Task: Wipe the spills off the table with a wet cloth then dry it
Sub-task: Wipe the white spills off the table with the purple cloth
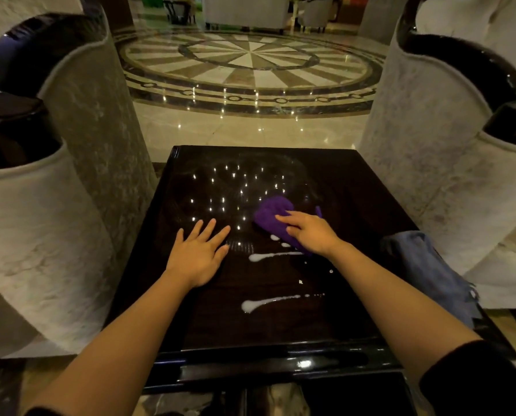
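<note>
A glossy dark table fills the middle of the head view. My right hand presses a bunched purple cloth onto the tabletop, fingers spread over it. My left hand lies flat and open on the table to the left of the cloth. White spilled liquid lies in streaks: one just below my right hand, another nearer to me, with small drops between them. A blue-grey cloth is draped on the table's right edge.
Grey upholstered armchairs with dark glossy trim stand close on the left and the right of the table. Beyond the table's far edge lies a polished marble floor with a round pattern.
</note>
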Available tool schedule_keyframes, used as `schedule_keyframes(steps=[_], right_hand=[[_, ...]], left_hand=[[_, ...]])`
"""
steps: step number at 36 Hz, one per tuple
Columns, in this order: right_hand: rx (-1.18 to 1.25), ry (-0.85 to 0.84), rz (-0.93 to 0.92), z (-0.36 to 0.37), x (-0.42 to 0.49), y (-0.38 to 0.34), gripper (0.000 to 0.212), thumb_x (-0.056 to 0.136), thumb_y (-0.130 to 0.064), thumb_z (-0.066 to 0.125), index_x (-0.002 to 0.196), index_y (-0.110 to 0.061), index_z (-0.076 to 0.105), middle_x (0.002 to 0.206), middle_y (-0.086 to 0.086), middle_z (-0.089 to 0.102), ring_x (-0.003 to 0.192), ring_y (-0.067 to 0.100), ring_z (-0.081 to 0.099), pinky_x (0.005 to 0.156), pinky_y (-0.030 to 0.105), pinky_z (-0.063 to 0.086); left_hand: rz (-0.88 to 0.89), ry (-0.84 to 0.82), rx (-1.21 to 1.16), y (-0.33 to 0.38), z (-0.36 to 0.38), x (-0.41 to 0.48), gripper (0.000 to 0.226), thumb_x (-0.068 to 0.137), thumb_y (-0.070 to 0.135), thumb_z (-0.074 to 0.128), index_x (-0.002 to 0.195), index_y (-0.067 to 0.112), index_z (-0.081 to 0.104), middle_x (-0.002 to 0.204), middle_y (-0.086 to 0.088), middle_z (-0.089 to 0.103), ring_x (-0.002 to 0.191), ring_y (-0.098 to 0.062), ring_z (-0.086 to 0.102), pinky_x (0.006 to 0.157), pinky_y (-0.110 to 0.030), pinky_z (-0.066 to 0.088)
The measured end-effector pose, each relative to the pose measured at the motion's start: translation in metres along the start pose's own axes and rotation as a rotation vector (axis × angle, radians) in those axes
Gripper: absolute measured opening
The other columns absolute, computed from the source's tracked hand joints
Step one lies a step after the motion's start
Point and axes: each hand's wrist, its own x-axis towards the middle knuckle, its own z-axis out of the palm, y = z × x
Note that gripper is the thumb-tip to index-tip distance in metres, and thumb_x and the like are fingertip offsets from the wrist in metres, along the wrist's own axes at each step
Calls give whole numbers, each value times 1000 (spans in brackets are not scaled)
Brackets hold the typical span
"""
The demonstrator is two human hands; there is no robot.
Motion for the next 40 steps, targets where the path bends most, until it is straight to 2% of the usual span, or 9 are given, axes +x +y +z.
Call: schedule_keyframes(steps=[3,7,9,14,20,26,31,33,40], right_hand=[[-4,-40,-50,6,-7,-11,41,94,-16,44,131,-33,43,149,-1,34,137,21,29,114,42,17],[1,-103,-71,12,-14,-25,58,91,-12,45,138,-41,24,146,3,39,126,24,43,103,38,32],[-8,-117,-68,15,-19,-31,62,90,-11,45,139,-40,19,145,4,40,124,25,45,101,37,34],[15,-142,-166,26,-34,-43,57,87,-2,44,135,-31,35,146,3,39,134,21,33,110,34,26],[128,-148,-255,33,-55,-51,53,80,6,48,124,-23,53,136,4,51,129,17,40,112,34,28],[113,-185,-296,33,-79,-55,50,79,6,52,121,-22,57,132,2,56,126,12,42,105,22,24],[125,-183,-327,30,-101,-55,48,78,8,52,116,-20,61,128,2,59,123,14,46,109,28,26],[120,-177,-329,29,-110,-53,46,79,8,52,114,-20,62,126,2,60,121,13,47,108,26,22],[129,-133,-342,25,-144,-44,41,76,9,54,107,-17,67,119,2,65,103,-8,44,112,23,11]], left_hand=[[-3,4,24,1,-1,0,52,97,46,17,146,35,7,158,1,3,146,-22,-2,116,-50,4],[-25,12,46,3,-1,-3,52,97,46,16,146,33,8,158,1,6,146,-23,1,116,-52,8],[-34,17,41,3,-1,-5,51,97,44,17,146,32,10,158,1,7,146,-23,2,115,-52,9],[-46,6,-30,1,-1,-9,49,99,38,19,147,30,12,158,0,7,146,-22,1,116,-50,5],[-52,-18,-51,3,0,-23,51,98,32,23,147,26,9,158,-4,4,146,-24,-1,117,-49,3],[-67,-17,-49,10,1,-43,51,99,34,21,148,25,8,158,-6,1,145,-25,-3,117,-48,2],[-90,-3,-65,18,4,-55,51,99,34,20,148,24,6,158,-6,-1,145,-25,-5,117,-47,0],[-96,2,-65,21,6,-60,51,99,35,19,148,23,6,158,-6,-1,145,-25,-5,117,-48,0],[-80,12,-70,24,8,-68,51,99,35,17,148,22,6,158,-7,0,145,-26,-5,117,-47,0]])
